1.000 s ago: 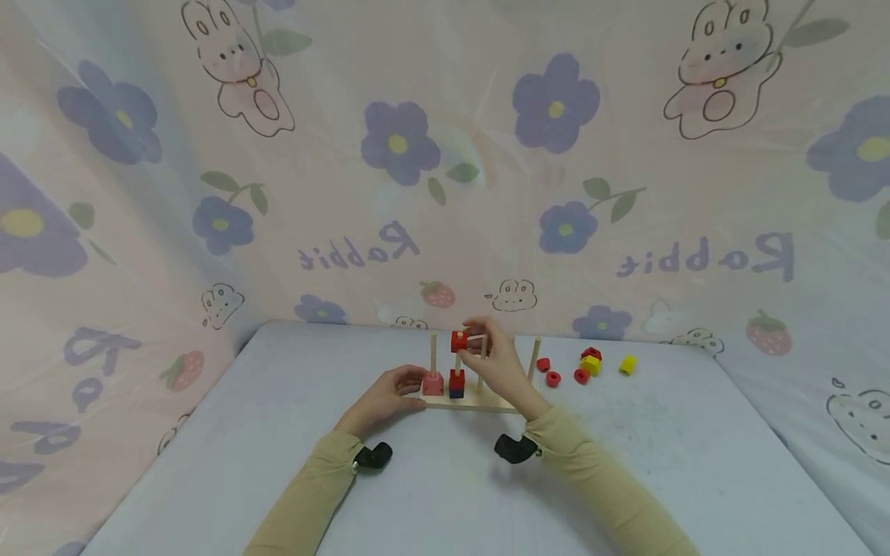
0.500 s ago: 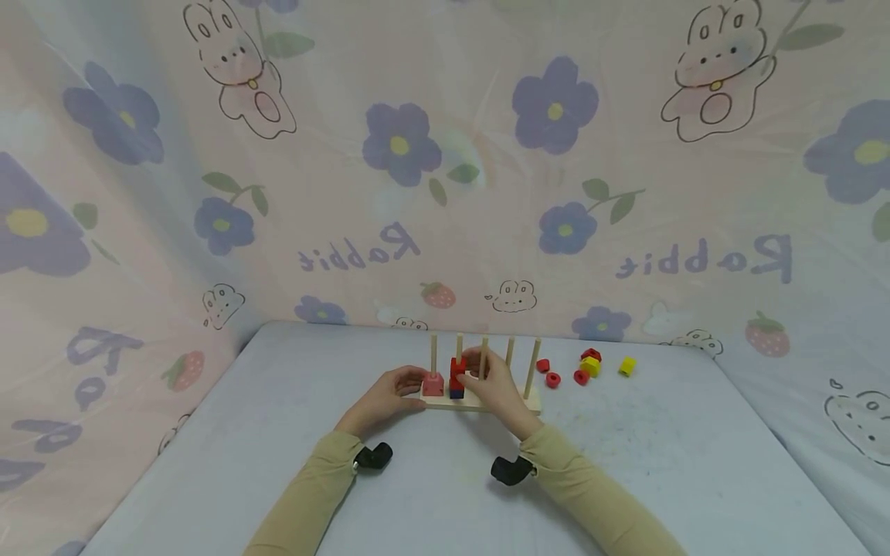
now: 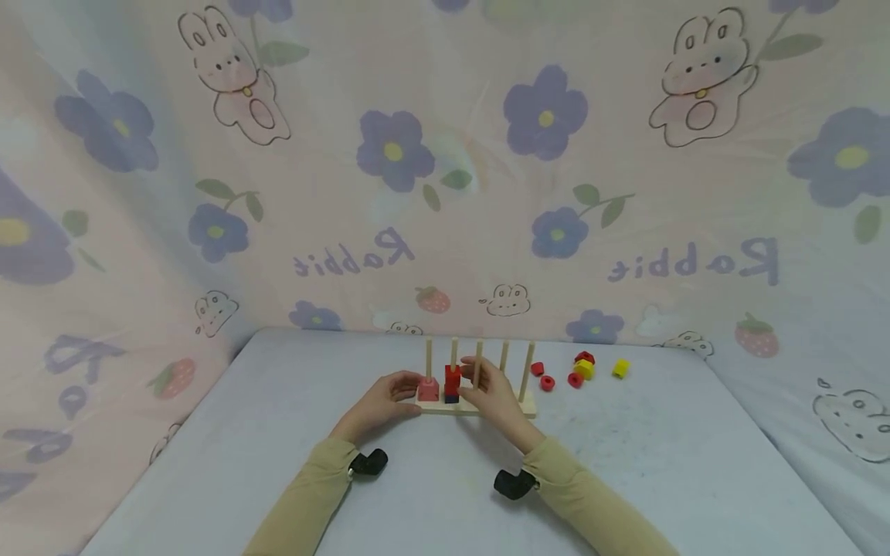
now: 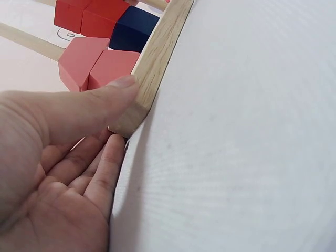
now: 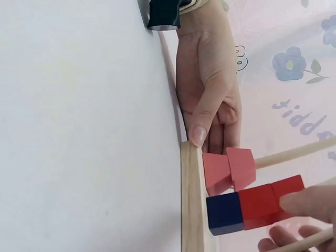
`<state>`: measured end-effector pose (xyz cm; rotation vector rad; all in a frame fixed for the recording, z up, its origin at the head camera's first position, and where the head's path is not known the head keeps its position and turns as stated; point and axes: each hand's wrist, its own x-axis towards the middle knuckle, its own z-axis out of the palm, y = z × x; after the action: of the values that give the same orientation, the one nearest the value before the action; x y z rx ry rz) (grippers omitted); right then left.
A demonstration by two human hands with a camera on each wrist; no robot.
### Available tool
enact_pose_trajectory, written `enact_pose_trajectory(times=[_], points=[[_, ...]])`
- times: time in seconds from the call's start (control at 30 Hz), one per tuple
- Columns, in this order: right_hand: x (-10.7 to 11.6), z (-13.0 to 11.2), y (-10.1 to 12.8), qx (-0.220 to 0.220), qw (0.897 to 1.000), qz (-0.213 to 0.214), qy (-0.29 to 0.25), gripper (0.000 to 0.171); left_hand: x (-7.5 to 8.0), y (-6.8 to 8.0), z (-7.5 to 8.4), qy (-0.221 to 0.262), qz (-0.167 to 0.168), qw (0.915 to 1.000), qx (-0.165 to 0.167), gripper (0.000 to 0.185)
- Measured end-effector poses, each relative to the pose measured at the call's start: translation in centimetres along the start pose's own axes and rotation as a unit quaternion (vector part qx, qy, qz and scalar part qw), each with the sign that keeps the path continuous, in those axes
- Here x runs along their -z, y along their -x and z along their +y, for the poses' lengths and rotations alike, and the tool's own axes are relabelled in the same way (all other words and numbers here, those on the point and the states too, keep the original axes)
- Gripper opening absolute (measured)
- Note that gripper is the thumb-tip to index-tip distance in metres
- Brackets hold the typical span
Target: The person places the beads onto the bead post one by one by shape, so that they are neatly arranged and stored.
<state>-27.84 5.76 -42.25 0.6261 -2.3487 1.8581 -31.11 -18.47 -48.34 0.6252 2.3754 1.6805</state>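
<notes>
While left hand (image 3: 381,399) grips peg base (image 4: 153,63), curtain (image 3: 354,256) reads "Rabbit".

A child's play corner: rabbit-print cloth (image 3: 445,193) behind a toy table (image 3: 278,463).

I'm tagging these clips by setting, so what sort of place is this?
Probably a makeshift indoor recording spot: a pale table hemmed in by rabbit-and-flower printed cloth, with a wooden peg toy and loose beads on it.

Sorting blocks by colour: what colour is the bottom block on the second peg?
Dark blue block, under two red blocks; clearest in the right wrist view.
</notes>
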Motion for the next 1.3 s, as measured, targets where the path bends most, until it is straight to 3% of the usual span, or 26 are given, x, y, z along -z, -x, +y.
enact_pose_trajectory(times=[0.1,0.27,0.5,0.63,0.8,1.03,1.3], points=[[0.3,1.1,0.5,0.001,1.0,-0.003,0.007,0.053,-0.1,0.1,0.0,-0.004,0.006,0.9999,0.015,0.055],[1.6,2.3,1.8,0.002,0.998,-0.016,0.055,0.063,-0.2,0.0,-0.2,0.001,0.011,0.9999,0.013,0.055],[5.5,2.3,4.1,0.033,0.993,-0.061,0.093,0.05,-0.2,0.0,-0.5,0.004,0.01,0.9997,0.022,0.057],[8.3,0.5,5.0,0.041,0.99,-0.049,0.123,0.042,-0.1,0.0,-0.3,0.001,0.009,0.9996,0.026,0.057],[11.9,-0.8,4.9,0.011,0.987,-0.005,0.159,0.039,0.0,-0.2,-0.2,0.008,0.011,0.9995,0.027,0.057],[17.1,3.6,3.5,-0.002,0.98,0.035,0.196,0.039,-0.1,-0.1,-0.1,0.013,0.012,0.9997,0.019,0.056],[20.2,6.2,2.7,-0.026,0.971,0.04,0.232,0.041,-0.1,-0.2,-0.4,0.017,0.007,0.9997,0.014,0.057]])
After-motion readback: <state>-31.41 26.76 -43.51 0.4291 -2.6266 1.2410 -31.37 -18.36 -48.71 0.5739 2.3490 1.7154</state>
